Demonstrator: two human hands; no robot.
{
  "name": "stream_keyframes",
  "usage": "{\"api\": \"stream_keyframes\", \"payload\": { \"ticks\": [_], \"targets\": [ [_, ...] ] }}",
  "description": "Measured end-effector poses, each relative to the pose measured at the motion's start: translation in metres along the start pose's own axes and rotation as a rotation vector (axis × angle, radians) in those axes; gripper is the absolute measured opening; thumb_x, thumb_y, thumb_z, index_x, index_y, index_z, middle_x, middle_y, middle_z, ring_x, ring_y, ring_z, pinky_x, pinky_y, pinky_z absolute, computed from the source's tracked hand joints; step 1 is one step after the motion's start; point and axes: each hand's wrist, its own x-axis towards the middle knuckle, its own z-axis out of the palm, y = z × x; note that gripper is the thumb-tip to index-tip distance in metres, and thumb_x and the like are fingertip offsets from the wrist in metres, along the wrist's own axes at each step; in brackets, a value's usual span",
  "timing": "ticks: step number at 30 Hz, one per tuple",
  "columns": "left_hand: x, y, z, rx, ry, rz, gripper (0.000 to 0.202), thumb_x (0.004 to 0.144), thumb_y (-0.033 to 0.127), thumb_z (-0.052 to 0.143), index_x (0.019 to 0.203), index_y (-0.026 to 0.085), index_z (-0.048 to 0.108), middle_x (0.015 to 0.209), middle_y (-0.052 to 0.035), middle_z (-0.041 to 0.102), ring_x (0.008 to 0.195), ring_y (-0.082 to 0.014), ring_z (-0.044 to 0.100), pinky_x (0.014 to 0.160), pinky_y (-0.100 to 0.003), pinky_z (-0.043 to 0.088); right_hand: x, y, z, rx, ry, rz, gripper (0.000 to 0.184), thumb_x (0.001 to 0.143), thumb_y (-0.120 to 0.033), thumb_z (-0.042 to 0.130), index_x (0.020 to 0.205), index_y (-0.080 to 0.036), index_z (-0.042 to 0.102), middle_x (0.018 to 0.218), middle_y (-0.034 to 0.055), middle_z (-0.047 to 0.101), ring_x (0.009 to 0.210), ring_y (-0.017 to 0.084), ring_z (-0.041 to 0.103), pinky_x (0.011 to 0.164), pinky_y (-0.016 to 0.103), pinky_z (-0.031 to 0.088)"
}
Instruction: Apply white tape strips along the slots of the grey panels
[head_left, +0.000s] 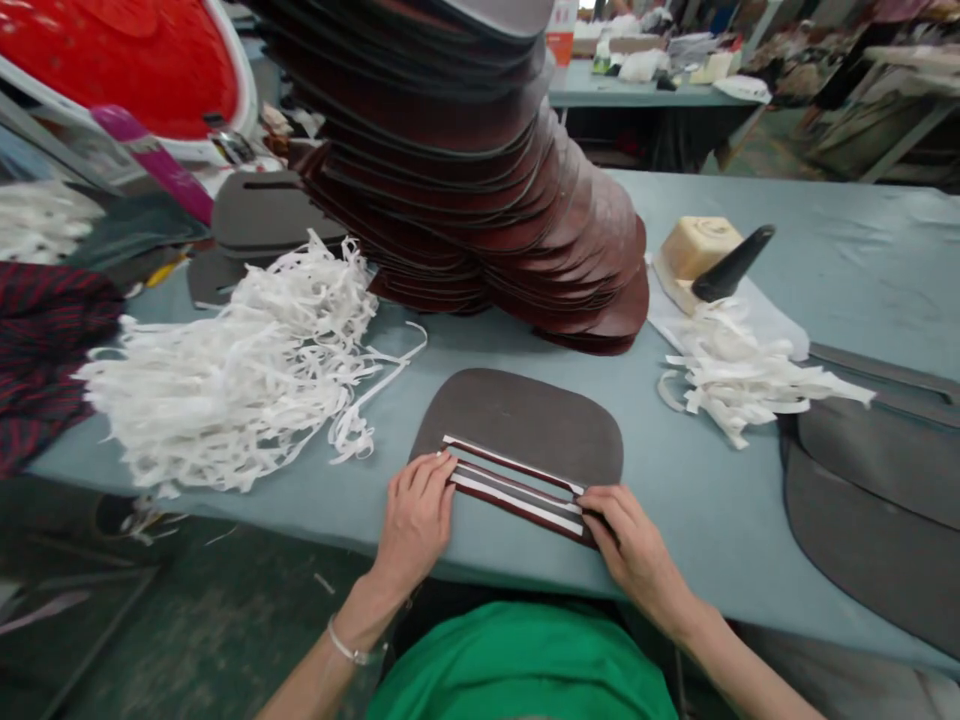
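A flat grey-brown leather panel [525, 420] with rounded corners lies on the blue-grey table [750, 520] right in front of me. Along its near edge run dark red folded strips with white tape lines [517, 485]. My left hand [416, 520] rests fingers-down on the left end of those strips, fingers together and pressing flat. At the right end of the strips my right hand [634, 545] presses in the same way. Neither hand lifts anything.
A tall leaning stack of dark red leather panels [480, 170] rises behind the piece. A heap of white paper strips [240, 370] lies at left, a smaller one [742, 380] at right. A cream block with a black tool [712, 260] and grey panels [870, 480] sit right.
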Motion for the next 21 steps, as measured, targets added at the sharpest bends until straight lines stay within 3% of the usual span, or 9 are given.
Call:
{"api": "stream_keyframes", "payload": {
  "ticks": [3, 6, 14, 18, 21],
  "targets": [
    [-0.001, 0.001, 0.001, 0.003, 0.017, -0.009, 0.034, 0.091, 0.016, 0.045, 0.124, 0.02, 0.051, 0.123, -0.0102, 0.058, 0.119, -0.0253, 0.048, 0.098, -0.045, 0.038, 0.004, 0.0, 0.001, -0.035, 0.01, 0.036, 0.018, 0.093, -0.018, 0.043, 0.102, -0.02, 0.059, 0.101, 0.0085, 0.058, 0.094, 0.017, 0.056, 0.081, 0.033, 0.05],
    [0.0, 0.015, 0.0, -0.012, 0.057, -0.022, 0.03, 0.091, 0.012, 0.043, 0.117, 0.019, 0.055, 0.119, -0.0108, 0.058, 0.118, -0.0261, 0.048, 0.097, -0.046, 0.038, 0.012, 0.0, 0.003, -0.078, 0.002, -0.009, 0.018, 0.094, -0.018, 0.044, 0.101, -0.019, 0.059, 0.1, 0.0082, 0.059, 0.092, 0.017, 0.057, 0.079, 0.031, 0.049],
    [0.002, 0.097, 0.014, -0.143, -0.131, 0.195, 0.034, 0.09, 0.011, 0.041, 0.121, 0.018, 0.052, 0.12, -0.011, 0.058, 0.113, -0.0248, 0.05, 0.099, -0.046, 0.039, 0.027, -0.009, 0.003, -0.314, -0.174, -0.153, 0.019, 0.094, -0.016, 0.042, 0.093, -0.018, 0.061, 0.085, 0.0056, 0.058, 0.081, 0.017, 0.05, 0.072, 0.029, 0.041],
    [-0.003, 0.103, 0.026, -0.099, -0.146, 0.216, 0.035, 0.089, 0.01, 0.041, 0.122, 0.014, 0.051, 0.121, -0.011, 0.058, 0.114, -0.0249, 0.05, 0.1, -0.045, 0.04, 0.031, -0.015, 0.005, -0.443, -0.251, -0.186, 0.017, 0.091, -0.011, 0.045, 0.085, -0.017, 0.06, 0.083, 0.0065, 0.056, 0.078, 0.019, 0.046, 0.069, 0.031, 0.037],
    [-0.004, 0.098, 0.028, -0.109, -0.153, 0.228, 0.035, 0.089, 0.011, 0.04, 0.122, 0.013, 0.051, 0.122, -0.0109, 0.057, 0.114, -0.0249, 0.049, 0.102, -0.044, 0.038, 0.036, -0.016, 0.009, -0.531, -0.24, -0.182, 0.018, 0.089, -0.008, 0.046, 0.079, -0.016, 0.058, 0.08, 0.0067, 0.055, 0.074, 0.02, 0.046, 0.067, 0.031, 0.036]
  ]
}}
